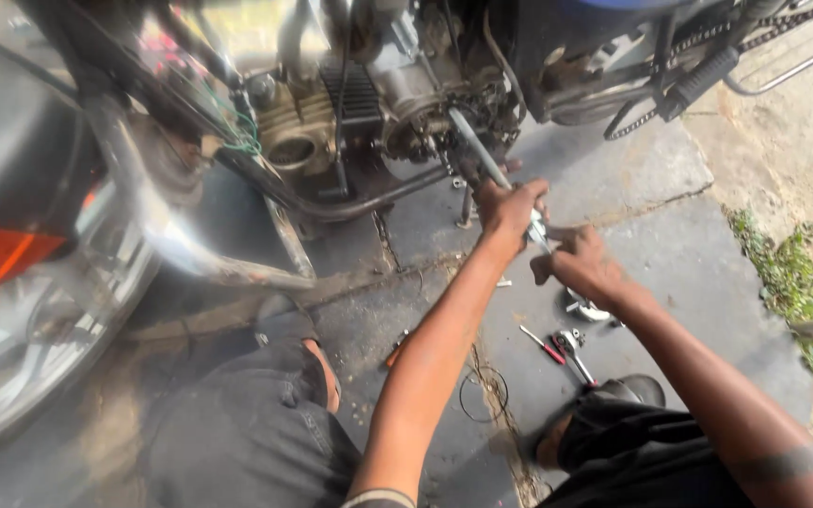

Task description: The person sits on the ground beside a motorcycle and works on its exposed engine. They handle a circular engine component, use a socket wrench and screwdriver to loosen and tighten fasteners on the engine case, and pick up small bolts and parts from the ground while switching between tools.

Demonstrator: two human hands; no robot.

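Note:
My left hand (pixel 510 209) grips a long metal wrench bar (pixel 478 152) that runs up and left into the motorcycle engine (pixel 397 94). My right hand (pixel 578 261) closes on the lower end of the same bar, just below and right of the left hand. The bar's far tip meets the dark engine side near a round cover. Both forearms reach forward from the bottom of the view. The engine sits low in the bike frame, with a curved exhaust pipe (pixel 190 245) to its left.
A red-handled screwdriver and pliers (pixel 562 348) lie on the stone slabs near a small round metal part (pixel 587 307). A thin wire ring (pixel 484 393) lies between my knees. A wheel (pixel 30 339) is at left, weeds (pixel 797 282) at right, a footpeg (pixel 703 80) above.

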